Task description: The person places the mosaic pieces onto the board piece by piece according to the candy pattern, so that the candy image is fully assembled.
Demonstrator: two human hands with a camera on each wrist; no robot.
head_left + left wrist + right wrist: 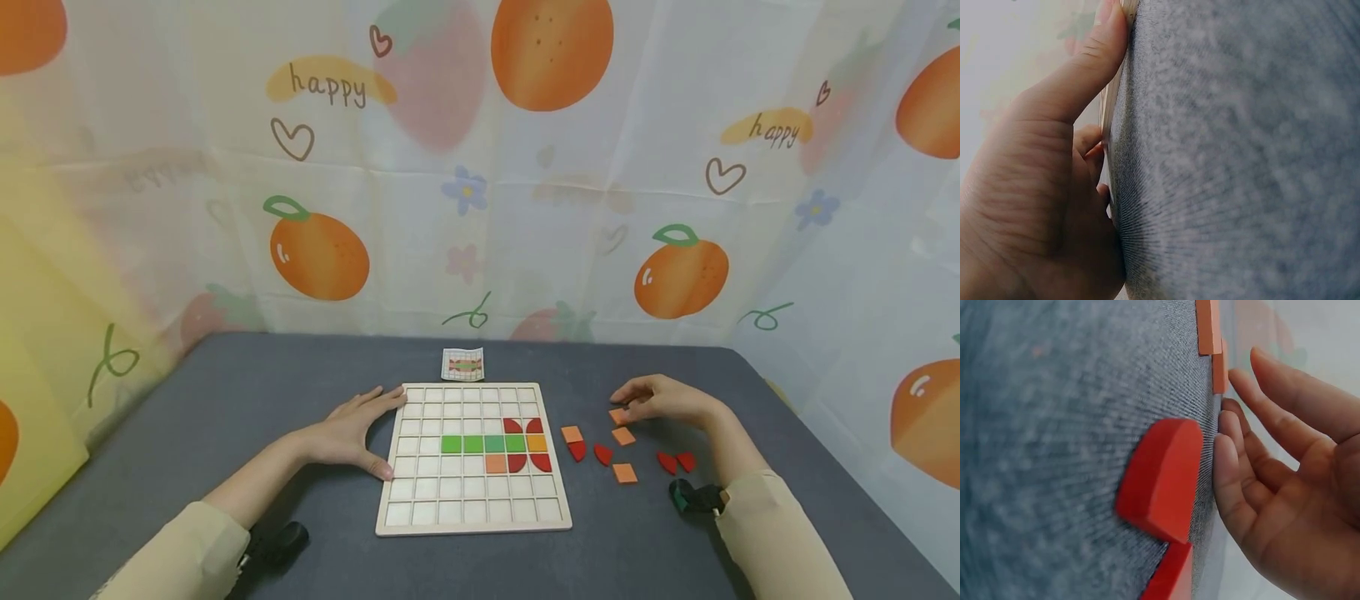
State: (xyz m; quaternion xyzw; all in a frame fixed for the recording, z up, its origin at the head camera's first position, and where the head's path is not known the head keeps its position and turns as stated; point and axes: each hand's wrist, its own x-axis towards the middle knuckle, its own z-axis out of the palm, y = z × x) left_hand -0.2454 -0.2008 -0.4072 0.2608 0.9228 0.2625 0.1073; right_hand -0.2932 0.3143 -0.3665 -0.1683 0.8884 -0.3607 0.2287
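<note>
My left hand (341,433) is spread along the left side of a white grid board (420,512), thumb and fingertips touching its edge. In the left wrist view the thumb (1094,59) lies straight against the board's rim (1110,103). On the board sit a row of green squares (473,444), red quarter-round pieces (517,463), an orange square (537,442) and a salmon square (496,463). At the right, my right hand (660,398) reaches over an orange square tile (617,417), its fingertips right at the tile. The right wrist view has its fingers (1229,465) loosely extended, the thumb apart.
Loose orange tiles (624,473) and red pieces (602,454) lie between the board and my right hand. Two more red pieces (667,462) are near the right wrist. A small printed pattern card (462,354) stands behind the board on the dark grey table (330,533).
</note>
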